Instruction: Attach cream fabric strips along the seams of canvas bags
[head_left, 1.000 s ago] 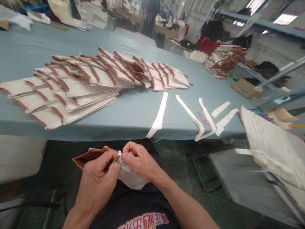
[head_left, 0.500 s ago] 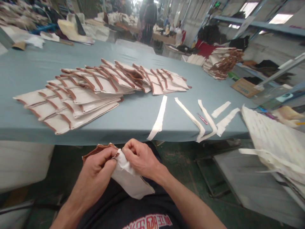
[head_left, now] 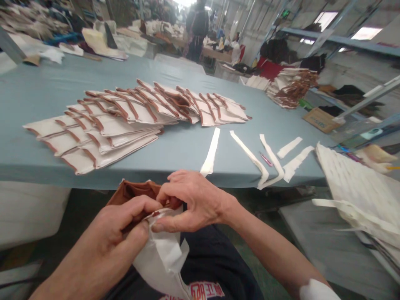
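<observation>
Over my lap I hold a white cloth pouch point(head_left: 150, 266) with a brown lining point(head_left: 134, 189) that gapes at the top. My left hand point(head_left: 121, 233) pinches its upper rim between thumb and fingers. Right beside it, my right hand point(head_left: 195, 202) grips the same rim, thumb on the white outside and fingers over the brown inside. A loose white strip point(head_left: 171, 254) hangs down the pouch's front below my thumbs; its upper end is hidden. Just beyond the hands, another white strip point(head_left: 211, 152) lies at the table's near edge.
Overlapping white pouches with brown edges point(head_left: 125, 112) fan across the blue-green table point(head_left: 184, 160). Several strips point(head_left: 251, 154) and a small pink tool point(head_left: 265, 158) lie to the right. A pouch stack point(head_left: 290, 87) stands farther back. A person point(head_left: 196, 31) stands in the background.
The pouch has opened at the top, showing more brown lining. My right hand has turned with its fingers spread over the rim, and a white strip now hangs from the front.
</observation>
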### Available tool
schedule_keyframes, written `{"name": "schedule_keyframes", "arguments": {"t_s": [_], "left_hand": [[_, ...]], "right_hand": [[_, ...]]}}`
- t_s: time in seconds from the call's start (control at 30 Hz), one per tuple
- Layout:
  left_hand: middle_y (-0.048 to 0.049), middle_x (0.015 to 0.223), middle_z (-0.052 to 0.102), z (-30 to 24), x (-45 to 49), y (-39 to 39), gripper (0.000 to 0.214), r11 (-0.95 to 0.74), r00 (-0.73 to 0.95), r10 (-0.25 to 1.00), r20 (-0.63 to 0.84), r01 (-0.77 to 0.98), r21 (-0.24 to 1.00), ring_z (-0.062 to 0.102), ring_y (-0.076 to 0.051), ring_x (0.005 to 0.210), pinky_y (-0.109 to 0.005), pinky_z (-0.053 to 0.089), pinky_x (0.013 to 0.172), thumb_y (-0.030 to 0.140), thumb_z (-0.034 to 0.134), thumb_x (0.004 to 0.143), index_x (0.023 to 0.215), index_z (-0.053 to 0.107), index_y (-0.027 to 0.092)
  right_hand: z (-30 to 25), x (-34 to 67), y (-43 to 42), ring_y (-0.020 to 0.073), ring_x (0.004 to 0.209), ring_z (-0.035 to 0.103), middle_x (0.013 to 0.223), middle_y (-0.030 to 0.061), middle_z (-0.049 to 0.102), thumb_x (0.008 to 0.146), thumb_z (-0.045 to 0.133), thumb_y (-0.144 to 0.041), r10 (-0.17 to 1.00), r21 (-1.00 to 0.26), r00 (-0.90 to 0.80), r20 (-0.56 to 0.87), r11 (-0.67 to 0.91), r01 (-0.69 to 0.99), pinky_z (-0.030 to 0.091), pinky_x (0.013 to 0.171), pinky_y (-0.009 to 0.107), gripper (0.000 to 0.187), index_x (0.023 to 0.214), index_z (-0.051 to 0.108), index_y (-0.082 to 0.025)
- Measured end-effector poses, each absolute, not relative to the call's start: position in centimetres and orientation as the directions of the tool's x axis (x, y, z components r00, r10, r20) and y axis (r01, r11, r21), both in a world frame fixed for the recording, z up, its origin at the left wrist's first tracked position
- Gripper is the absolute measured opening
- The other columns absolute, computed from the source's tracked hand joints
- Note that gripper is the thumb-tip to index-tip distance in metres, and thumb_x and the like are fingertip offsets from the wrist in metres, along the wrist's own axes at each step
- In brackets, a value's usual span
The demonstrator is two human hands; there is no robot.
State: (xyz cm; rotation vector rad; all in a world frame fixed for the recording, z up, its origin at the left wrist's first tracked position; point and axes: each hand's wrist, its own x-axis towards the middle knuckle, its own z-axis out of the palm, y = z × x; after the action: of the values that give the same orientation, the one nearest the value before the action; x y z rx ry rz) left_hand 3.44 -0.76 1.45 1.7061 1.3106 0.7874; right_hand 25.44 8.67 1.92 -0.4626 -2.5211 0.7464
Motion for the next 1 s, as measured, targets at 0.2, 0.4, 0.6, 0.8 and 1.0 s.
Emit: {"name": "schedule_keyframes", "arguments": {"t_s": [0.2, 0.4, 0.6, 0.8, 1.0], "left_hand": [[0.0067, 0.069, 0.074, 1.1, 4.2, -1.3, 0.021, -0.065, 0.230, 0.973, -0.036, 0.415, 0.908, 0.066, -0.015, 0.056, -0.018, 0.048, 0.049, 0.038, 0.053, 0.102, 0.091, 0.067, 0.028], [0.0062, 0.079, 0.075, 0.8, 4.8, -1.4, 0.024, -0.254, 0.170, 0.966, 0.193, 0.528, 0.810, 0.068, -0.011, 0.063, -0.019, 0.048, 0.058, 0.026, 0.047, 0.104, 0.096, 0.070, 0.027], [0.0015, 0.090, 0.083, -1.2, 3.7, -1.3, 0.025, -0.518, 0.325, 0.855, 0.403, 0.526, 0.675, 0.076, -0.015, 0.072, -0.024, 0.058, 0.070, 0.012, 0.054, 0.100, 0.106, 0.073, 0.028], [-0.0043, 0.106, 0.088, -3.3, 3.4, -2.0, 0.039, -0.658, 0.307, 0.742, 0.596, 0.501, 0.562, 0.082, -0.021, 0.091, -0.034, 0.065, 0.087, 0.008, 0.060, 0.099, 0.125, 0.073, 0.034], [-0.0031, 0.109, 0.088, -5.5, 3.8, -2.5, 0.043, -0.632, 0.232, 0.754, 0.614, 0.509, 0.584, 0.083, -0.019, 0.094, -0.032, 0.065, 0.087, 0.004, 0.056, 0.101, 0.128, 0.072, 0.034]], "right_hand": [[1.8, 26.0, 7.8, 0.0114, 0.067, 0.047, 0.072, -0.0049, 0.050, 0.104, 0.071, -0.049, 0.476, -0.681, -0.856, 0.201, 0.696, 0.227, 0.026, 0.064, 0.028, 0.045, 0.075, 0.050, -0.021], [1.7, 26.2, 8.8, 0.0097, 0.064, 0.047, 0.071, -0.0056, 0.050, 0.103, 0.066, -0.043, 0.477, -0.868, -0.879, 0.031, 0.449, 0.213, 0.031, 0.064, 0.025, 0.031, 0.084, 0.064, -0.019], [1.0, 25.9, 8.3, 0.0095, 0.063, 0.044, 0.069, -0.0065, 0.049, 0.097, 0.067, -0.043, 0.446, -0.979, -0.894, -0.040, 0.160, 0.124, 0.033, 0.061, 0.024, 0.028, 0.083, 0.062, -0.019], [1.1, 25.9, 6.9, 0.0080, 0.062, 0.038, 0.068, -0.0076, 0.047, 0.086, 0.085, -0.066, 0.431, -0.958, -0.882, -0.190, -0.276, 0.072, 0.031, 0.055, 0.022, 0.054, 0.078, 0.058, -0.020], [-0.3, 25.7, 5.6, 0.0068, 0.057, 0.041, 0.068, -0.0067, 0.051, 0.083, 0.088, -0.071, 0.470, -0.873, -0.838, -0.276, -0.488, 0.013, 0.033, 0.050, 0.020, 0.060, 0.078, 0.057, -0.020]]}}
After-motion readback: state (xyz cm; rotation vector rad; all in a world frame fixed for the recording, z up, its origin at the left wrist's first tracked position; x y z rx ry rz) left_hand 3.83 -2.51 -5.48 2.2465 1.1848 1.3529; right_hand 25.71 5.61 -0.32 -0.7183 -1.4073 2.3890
